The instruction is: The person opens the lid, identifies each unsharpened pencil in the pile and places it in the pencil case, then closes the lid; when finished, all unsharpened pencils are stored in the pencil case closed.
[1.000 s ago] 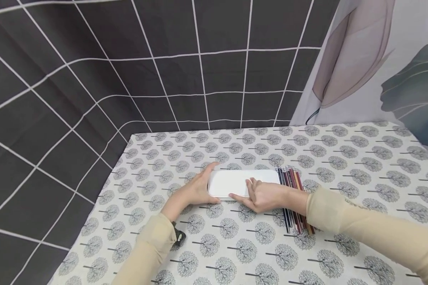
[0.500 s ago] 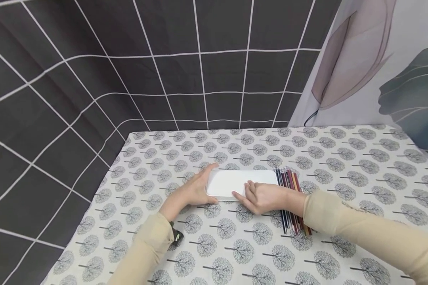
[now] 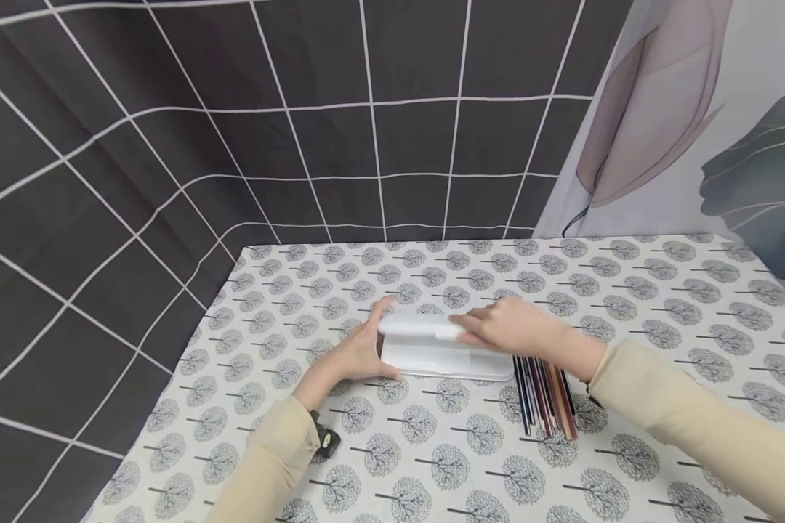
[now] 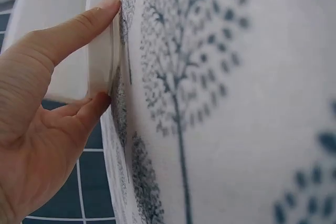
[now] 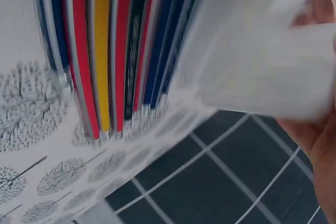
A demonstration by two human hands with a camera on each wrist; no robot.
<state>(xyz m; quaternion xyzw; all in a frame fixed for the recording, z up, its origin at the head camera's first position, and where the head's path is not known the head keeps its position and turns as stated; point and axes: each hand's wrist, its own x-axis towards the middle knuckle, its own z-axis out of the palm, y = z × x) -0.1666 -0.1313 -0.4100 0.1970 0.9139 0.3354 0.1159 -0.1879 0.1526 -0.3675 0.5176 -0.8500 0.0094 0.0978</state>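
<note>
And the right hand [image 3: 517,330] has the raised lid [image 3: 411,324] pinched, left hand [image 3: 355,354] gripping the white case [image 3: 428,358] between them, pencils [image 3: 544,399] lying nearer the person, beside the right hand!

In front of you, the white pencil case [image 3: 425,359] looks like smooth plastic, and its lid [image 3: 411,325] shows the same smooth plastic with a soft sheen. You see pencils [image 5: 102,51] with smooth, glossy painted barrels and shiny, silvery ends. Your tablecloth [image 3: 340,479] is matt cloth with a fine weave, the dark curtain [image 3: 412,138] matt, lightly creased fabric, and your sleeves [image 3: 680,414] matt, wrinkled cloth.
</note>
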